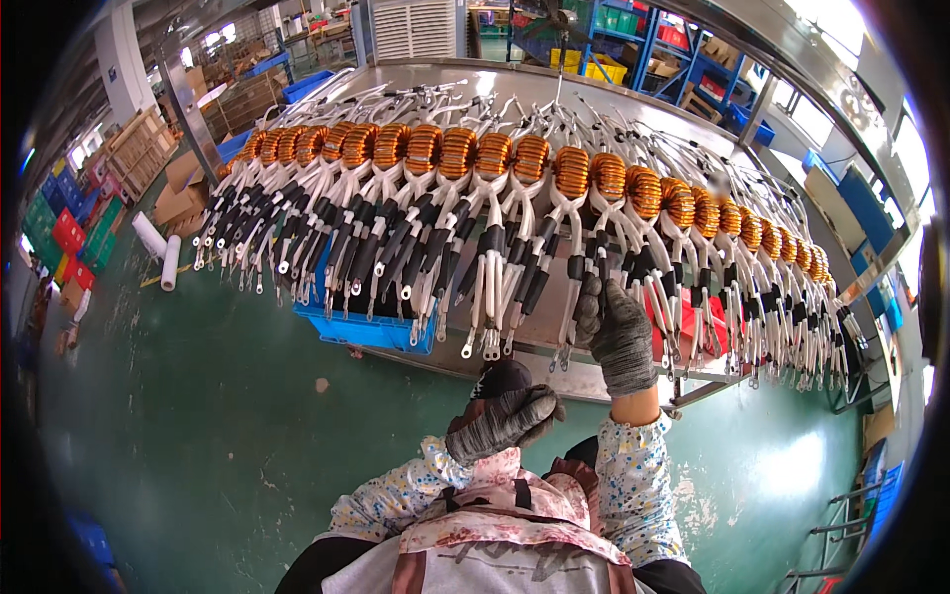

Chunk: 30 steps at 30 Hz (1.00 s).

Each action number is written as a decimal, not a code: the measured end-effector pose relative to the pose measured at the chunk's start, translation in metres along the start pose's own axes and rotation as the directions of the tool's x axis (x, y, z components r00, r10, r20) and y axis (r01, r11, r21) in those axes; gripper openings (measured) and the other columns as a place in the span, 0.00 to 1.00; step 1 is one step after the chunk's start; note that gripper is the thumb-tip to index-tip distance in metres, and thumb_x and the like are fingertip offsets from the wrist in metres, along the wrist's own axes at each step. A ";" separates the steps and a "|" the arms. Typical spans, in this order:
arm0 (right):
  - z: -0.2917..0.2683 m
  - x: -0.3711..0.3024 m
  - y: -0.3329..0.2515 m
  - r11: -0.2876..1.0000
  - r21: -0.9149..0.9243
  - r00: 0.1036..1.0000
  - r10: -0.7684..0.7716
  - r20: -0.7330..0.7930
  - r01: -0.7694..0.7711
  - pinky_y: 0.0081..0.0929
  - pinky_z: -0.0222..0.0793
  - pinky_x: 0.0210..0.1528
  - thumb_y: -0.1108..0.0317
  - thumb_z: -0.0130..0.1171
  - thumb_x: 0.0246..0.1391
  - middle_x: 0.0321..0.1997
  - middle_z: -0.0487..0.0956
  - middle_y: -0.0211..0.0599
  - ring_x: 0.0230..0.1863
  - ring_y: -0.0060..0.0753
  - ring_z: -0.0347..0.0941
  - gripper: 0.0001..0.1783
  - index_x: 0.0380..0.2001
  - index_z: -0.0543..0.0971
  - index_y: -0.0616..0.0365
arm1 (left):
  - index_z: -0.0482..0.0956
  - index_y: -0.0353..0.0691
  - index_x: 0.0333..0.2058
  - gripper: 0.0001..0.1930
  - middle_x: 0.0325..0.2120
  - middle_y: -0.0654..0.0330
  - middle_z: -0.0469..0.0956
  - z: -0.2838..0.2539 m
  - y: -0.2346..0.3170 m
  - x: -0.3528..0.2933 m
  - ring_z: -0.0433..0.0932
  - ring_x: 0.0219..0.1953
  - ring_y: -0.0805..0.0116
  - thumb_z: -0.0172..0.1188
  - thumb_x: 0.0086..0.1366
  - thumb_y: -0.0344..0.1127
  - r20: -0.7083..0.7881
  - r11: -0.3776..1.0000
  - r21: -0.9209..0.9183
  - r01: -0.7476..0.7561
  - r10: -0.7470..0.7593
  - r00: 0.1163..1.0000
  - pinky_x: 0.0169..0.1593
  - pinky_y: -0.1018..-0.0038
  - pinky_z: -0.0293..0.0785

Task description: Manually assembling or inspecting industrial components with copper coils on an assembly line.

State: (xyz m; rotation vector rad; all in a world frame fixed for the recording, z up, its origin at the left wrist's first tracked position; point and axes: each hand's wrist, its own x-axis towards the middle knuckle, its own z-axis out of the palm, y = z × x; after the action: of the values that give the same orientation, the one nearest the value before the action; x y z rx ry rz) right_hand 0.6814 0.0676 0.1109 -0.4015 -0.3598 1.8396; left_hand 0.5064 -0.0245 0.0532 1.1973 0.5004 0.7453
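A long row of copper-wound ring coils (494,155) lies along the metal table, with white leads hanging over its near edge. Many leads carry black sleeves (492,240) and end in metal ring lugs (467,349). My right hand (616,337), in a grey knitted glove, is raised among the hanging leads right of centre. Its fingers close round a black-sleeved cable lead (602,259). Lower and to the left, my left hand (505,424) is held before my body in the same kind of glove. Its fingers are curled together, and anything inside is hidden.
Below the leads stand a blue crate (366,329) on the left and a red bin (693,327) on the right. Metal posts and a top rail (782,49) frame the table. White rolls (170,262) and cardboard boxes (181,193) are on the left. Blue shelving (648,54) stands behind.
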 end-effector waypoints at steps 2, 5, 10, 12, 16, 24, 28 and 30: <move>-0.003 -0.003 0.000 0.998 -0.060 0.999 -0.035 -0.008 0.034 0.20 0.68 0.27 0.64 0.45 0.57 0.29 0.74 0.35 0.27 0.27 0.70 0.13 0.37 0.72 0.62 | 0.71 0.40 0.37 0.16 0.16 0.69 0.65 0.002 0.003 0.003 0.60 0.15 0.84 0.43 0.66 0.47 -0.005 1.000 -0.009 0.014 -0.014 1.000 0.19 0.86 0.54; 0.028 -0.043 0.000 0.838 -0.545 0.999 -0.040 -0.008 0.029 0.18 0.66 0.26 0.57 0.49 0.54 0.30 0.75 0.37 0.27 0.23 0.70 0.18 0.38 0.72 0.63 | 0.70 0.41 0.30 0.14 0.16 0.70 0.64 0.008 0.015 -0.001 0.58 0.15 0.83 0.43 0.66 0.44 -0.059 1.000 -0.003 0.008 -0.009 0.998 0.19 0.85 0.53; 0.024 -0.089 0.021 -0.017 -0.924 0.906 -0.190 0.378 0.382 0.23 0.67 0.35 0.66 0.64 0.40 0.29 0.76 0.34 0.33 0.27 0.71 0.13 0.30 0.77 0.58 | 0.70 0.40 0.35 0.14 0.17 0.70 0.65 0.009 0.003 0.006 0.57 0.15 0.83 0.44 0.65 0.45 -0.015 0.996 0.088 -0.005 0.006 1.000 0.20 0.84 0.54; 0.013 -0.093 0.026 -0.086 -0.894 0.866 -0.225 0.447 0.440 0.25 0.66 0.38 0.72 0.66 0.34 0.30 0.75 0.32 0.34 0.30 0.70 0.10 0.24 0.76 0.60 | 0.70 0.39 0.39 0.15 0.18 0.70 0.65 0.013 -0.001 0.011 0.58 0.16 0.83 0.45 0.65 0.45 0.040 0.995 0.097 -0.002 -0.002 0.999 0.20 0.84 0.54; 0.003 -0.109 0.027 -0.221 -0.840 0.768 -0.339 0.543 0.496 0.25 0.64 0.42 0.77 0.64 0.34 0.30 0.74 0.36 0.34 0.32 0.70 0.07 0.21 0.75 0.61 | 0.59 0.41 0.56 0.24 0.21 0.69 0.66 0.020 -0.027 0.020 0.61 0.19 0.83 0.46 0.65 0.44 0.088 0.998 0.060 -0.026 0.021 0.996 0.21 0.84 0.55; -0.005 -0.124 -0.004 0.731 -0.540 0.868 -0.497 -0.002 0.418 0.16 0.63 0.24 0.74 0.53 0.49 0.22 0.71 0.32 0.24 0.20 0.68 0.03 0.28 0.72 0.62 | 0.66 0.40 0.46 0.21 0.18 0.68 0.63 0.015 -0.011 0.052 0.59 0.15 0.82 0.45 0.64 0.51 0.025 0.990 -0.005 0.144 -0.144 0.989 0.17 0.84 0.53; -0.027 -0.118 0.008 0.680 -0.716 0.910 -0.382 -0.163 0.157 0.11 0.52 0.15 0.63 0.52 0.55 0.16 0.66 0.24 0.14 0.13 0.59 0.13 0.36 0.72 0.64 | 0.66 0.45 0.50 0.24 0.17 0.69 0.63 0.004 -0.062 0.097 0.58 0.13 0.82 0.51 0.61 0.51 0.076 0.903 -0.408 0.134 -0.113 0.991 0.15 0.84 0.51; -0.044 -0.107 0.009 0.694 -0.689 0.881 -0.441 -0.173 0.212 0.11 0.54 0.16 0.63 0.51 0.55 0.16 0.66 0.23 0.15 0.13 0.59 0.13 0.36 0.73 0.64 | 0.64 0.46 0.53 0.24 0.17 0.70 0.63 0.014 -0.057 0.110 0.58 0.14 0.81 0.52 0.61 0.50 0.058 0.897 -0.407 0.171 -0.161 0.985 0.15 0.84 0.52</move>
State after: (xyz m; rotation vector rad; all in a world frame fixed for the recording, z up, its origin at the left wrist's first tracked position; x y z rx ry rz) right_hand 0.7236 -0.0355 0.0780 -1.0467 -0.7981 1.2054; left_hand 0.6039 0.0380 0.0076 0.7576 0.3955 0.6491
